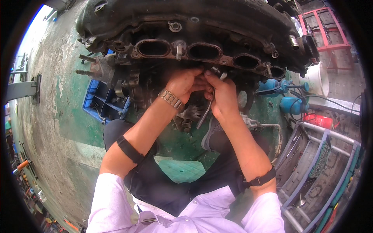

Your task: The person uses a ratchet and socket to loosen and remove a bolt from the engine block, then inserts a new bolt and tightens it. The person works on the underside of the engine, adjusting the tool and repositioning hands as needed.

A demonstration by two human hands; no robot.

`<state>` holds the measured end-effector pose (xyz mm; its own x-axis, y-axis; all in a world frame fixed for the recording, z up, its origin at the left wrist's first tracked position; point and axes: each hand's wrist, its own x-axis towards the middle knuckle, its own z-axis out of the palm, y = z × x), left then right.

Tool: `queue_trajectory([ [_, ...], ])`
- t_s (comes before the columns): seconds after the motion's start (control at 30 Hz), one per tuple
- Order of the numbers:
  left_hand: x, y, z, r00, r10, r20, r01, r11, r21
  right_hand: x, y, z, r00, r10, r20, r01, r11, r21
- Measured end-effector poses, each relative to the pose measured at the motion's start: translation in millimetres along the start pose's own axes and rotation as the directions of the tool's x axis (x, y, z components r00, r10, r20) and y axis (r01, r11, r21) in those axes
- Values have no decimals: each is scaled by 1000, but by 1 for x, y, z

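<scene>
Pale shirt [110, 204] cloth lies nearest the camera, with the person's two bare forearms reaching up from it. The right grip [223, 93] is closed around a slim metal wrench [205, 112], whose handle slants down and left out of the palm; its upper end is near the thumb, just below the front edge of the engine [202, 23]. The left grip [185, 83] curls up beside it under that same edge; whether its fingers hold anything cannot be told.

As a judgement, the wrench should be stiff, fairly light and perhaps slippery if oily, best taken along the bare handle. The engine looks heavy and rigid, its dark casing grimy; the port flange [224, 60] would offer a firm edge for bracing.

Farther out, a blue tray [90, 93] sits on the floor [72, 112] beyond the engine's left corner; a white bucket [320, 79] and metal rack [328, 132] are toward the right.
</scene>
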<state>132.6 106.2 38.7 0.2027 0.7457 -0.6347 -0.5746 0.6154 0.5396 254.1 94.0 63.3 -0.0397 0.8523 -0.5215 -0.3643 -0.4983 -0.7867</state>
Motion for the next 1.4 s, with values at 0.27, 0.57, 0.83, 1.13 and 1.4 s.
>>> queue_trajectory([
  [0.27, 1, -1, 0, 1000, -1, -7, 1, 1000, 8, -6, -8, 7, 1000, -4, 2, 4, 1000, -25],
  [0.57, -1, 0, 3, 999, 19, -28, -20, 1000, -19, -2, 0, 3, 998, -65, -15, 64, 996, -60],
  [0.83, 1, 4, 2, 998, -45, -37, 49, 994, 97, -1, -2, 2, 1000, -2, -6, 2, 1000, -11],
  [1.13, -7, 5, 1, 997, 57, 57, -65, 989, 134, 6, -1, 0, 999, 29, -24, -29, 1000, -9],
  [1.4, 5, 4, -1, 998, 33, 49, -41, 985, 168, 6, -1, -2, 999, -41, -33, 35, 988, -151],
])
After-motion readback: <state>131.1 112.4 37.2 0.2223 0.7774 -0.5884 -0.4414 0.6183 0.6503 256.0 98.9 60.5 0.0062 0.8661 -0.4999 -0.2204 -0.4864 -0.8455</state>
